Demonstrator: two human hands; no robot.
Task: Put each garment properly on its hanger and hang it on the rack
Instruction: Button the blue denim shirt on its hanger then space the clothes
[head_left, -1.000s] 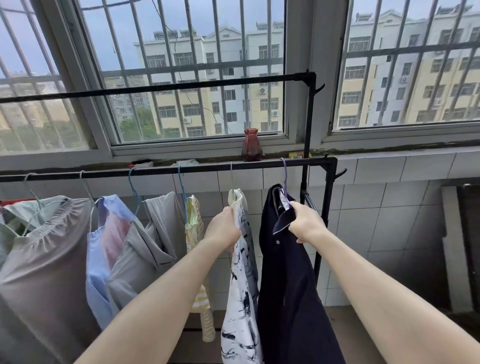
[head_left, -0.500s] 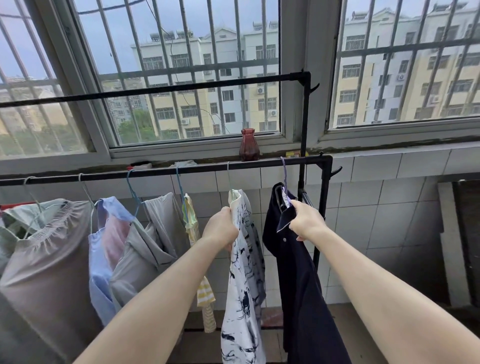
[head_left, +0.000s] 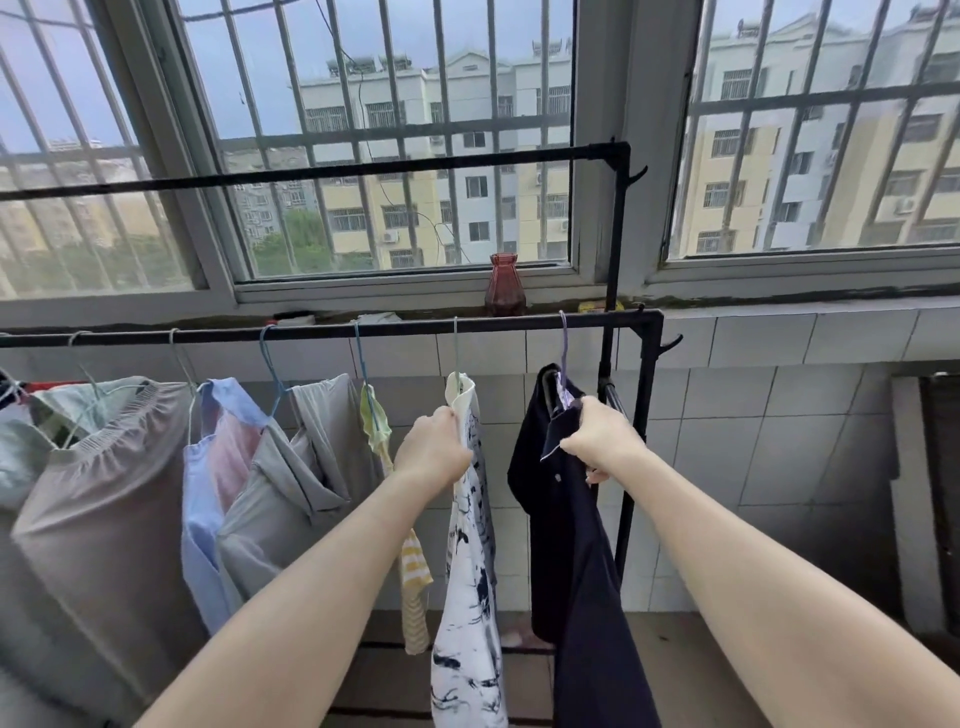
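A black rack rail (head_left: 311, 330) runs across the view below the window. A dark navy garment (head_left: 582, 561) hangs at its right end from a purple hanger (head_left: 563, 348); my right hand (head_left: 602, 434) grips its collar area. Left of it a white garment with dark print (head_left: 467, 597) hangs from a pale hanger (head_left: 455, 348), and my left hand (head_left: 434, 449) grips its upper edge. Further left hang a yellow striped piece (head_left: 413, 571), a grey top (head_left: 291, 483), a blue and pink shirt (head_left: 208, 467) and a taupe garment (head_left: 98, 509).
A second, higher black rail (head_left: 363, 169) crosses in front of the barred window. A red glass vase (head_left: 505, 286) stands on the sill. The rack's right post (head_left: 641, 441) with side hooks stands by a tiled wall. A dark panel (head_left: 935, 493) leans at far right.
Both hands stay on the same two garments. The navy garment's collar has shifted slightly under my right hand; the view has dipped a little.
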